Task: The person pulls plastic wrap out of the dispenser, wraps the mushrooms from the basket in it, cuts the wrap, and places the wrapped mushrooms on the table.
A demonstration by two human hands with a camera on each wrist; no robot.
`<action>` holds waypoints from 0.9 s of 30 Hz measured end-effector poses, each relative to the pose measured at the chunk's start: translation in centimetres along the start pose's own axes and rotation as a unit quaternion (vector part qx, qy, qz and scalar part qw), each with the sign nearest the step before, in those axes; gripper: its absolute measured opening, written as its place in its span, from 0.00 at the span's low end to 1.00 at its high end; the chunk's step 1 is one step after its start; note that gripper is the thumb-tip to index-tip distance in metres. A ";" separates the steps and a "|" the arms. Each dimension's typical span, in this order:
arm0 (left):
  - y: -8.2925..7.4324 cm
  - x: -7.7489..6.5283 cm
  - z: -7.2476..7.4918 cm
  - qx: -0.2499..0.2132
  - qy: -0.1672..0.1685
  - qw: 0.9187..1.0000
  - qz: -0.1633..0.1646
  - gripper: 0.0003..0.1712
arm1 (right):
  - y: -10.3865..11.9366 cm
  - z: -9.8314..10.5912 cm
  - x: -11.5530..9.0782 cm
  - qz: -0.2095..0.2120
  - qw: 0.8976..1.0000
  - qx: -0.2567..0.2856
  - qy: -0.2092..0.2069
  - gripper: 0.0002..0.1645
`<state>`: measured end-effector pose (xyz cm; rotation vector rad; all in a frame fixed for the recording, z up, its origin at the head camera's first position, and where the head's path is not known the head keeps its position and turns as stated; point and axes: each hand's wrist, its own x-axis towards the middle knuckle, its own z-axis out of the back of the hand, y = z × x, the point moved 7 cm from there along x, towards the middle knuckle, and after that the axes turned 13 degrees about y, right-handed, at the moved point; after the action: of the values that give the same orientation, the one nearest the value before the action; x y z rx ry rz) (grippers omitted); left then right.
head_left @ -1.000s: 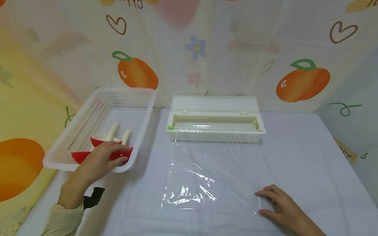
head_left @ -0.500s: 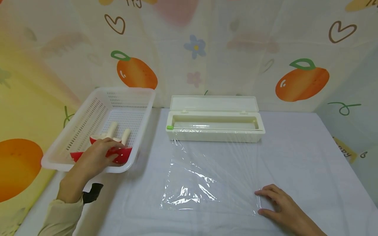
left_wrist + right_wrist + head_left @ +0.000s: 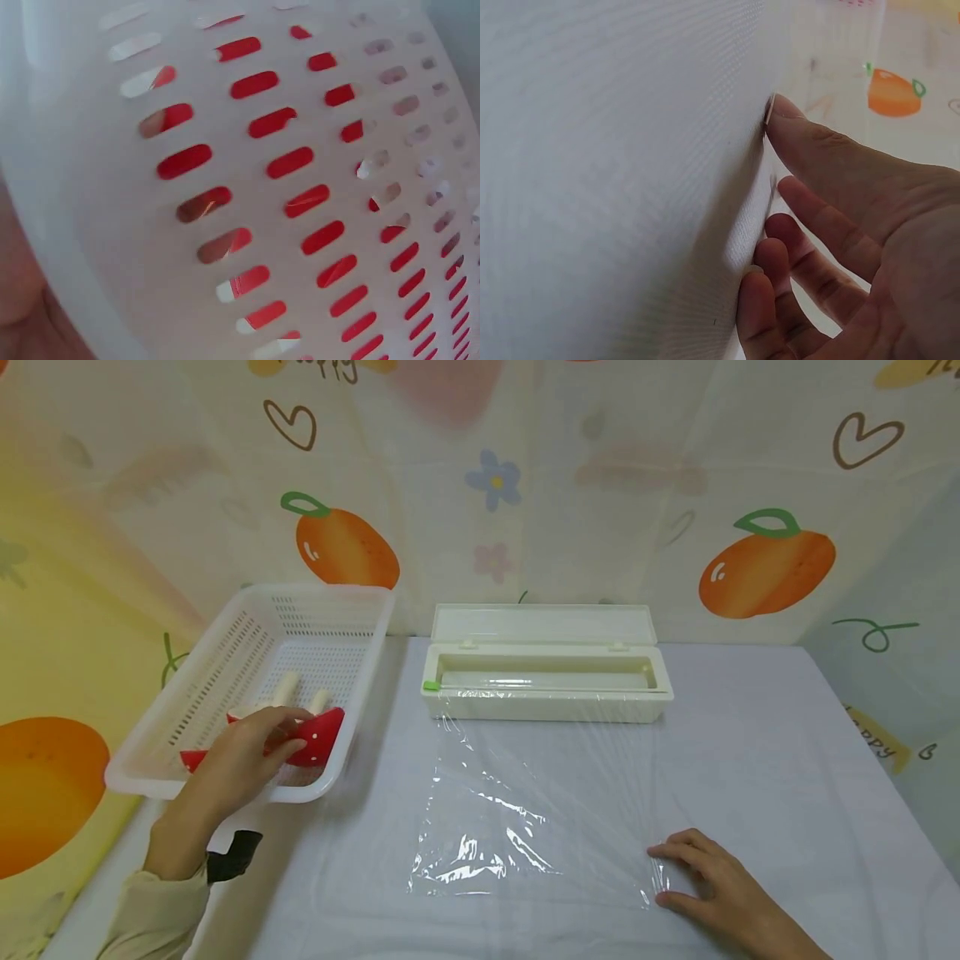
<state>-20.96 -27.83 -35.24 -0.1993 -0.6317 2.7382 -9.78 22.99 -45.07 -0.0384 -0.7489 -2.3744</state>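
Observation:
My left hand (image 3: 238,758) reaches into a white slotted plastic basket (image 3: 378,635) and pinches a toy mushroom (image 3: 321,739) by its red, white-dotted cap. Other red-capped mushrooms with pale stems (image 3: 286,688) lie around it, partly behind the hand. In the left wrist view the basket wall (image 3: 82,195) hides most of the hand, and red shows through its slots. A clear sheet of plastic wrap (image 3: 510,810) is spread on the table. With thumb and fingertips apart, my right hand (image 3: 716,889) touches the wrap's near right corner; in the right wrist view its fingertips (image 3: 784,105) meet the white cloth.
At the back middle stands a cream wrap dispenser box (image 3: 547,708), lid raised, with the wrap running out over its front. A small green slider (image 3: 431,686) sits at its left end. White cloth (image 3: 765,760) covers the table; a printed curtain (image 3: 592,527) hangs behind.
My left hand has drawn the mushroom's red cap upward and tilted it inside the basket. My right hand stays at the wrap's corner.

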 end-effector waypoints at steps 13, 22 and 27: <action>-1.5 -1.3 1.8 -0.046 -0.136 0.989 -0.038 0.25 | -0.7 -0.2 0.0 -0.065 0.997 -0.015 0.025 0.30; -2.6 -2.0 2.8 -0.076 -0.124 0.989 -0.027 0.24 | -0.2 -0.1 0.0 -0.028 1.000 -0.008 0.006 0.32; -3.1 -2.2 3.3 -0.096 -0.115 0.988 -0.034 0.24 | 0.2 0.0 0.1 0.004 1.000 0.000 -0.005 0.33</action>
<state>-18.72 -27.30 -30.81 0.0940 -0.9470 2.6544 -9.79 22.78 -44.94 -0.0525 -0.7525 -2.3689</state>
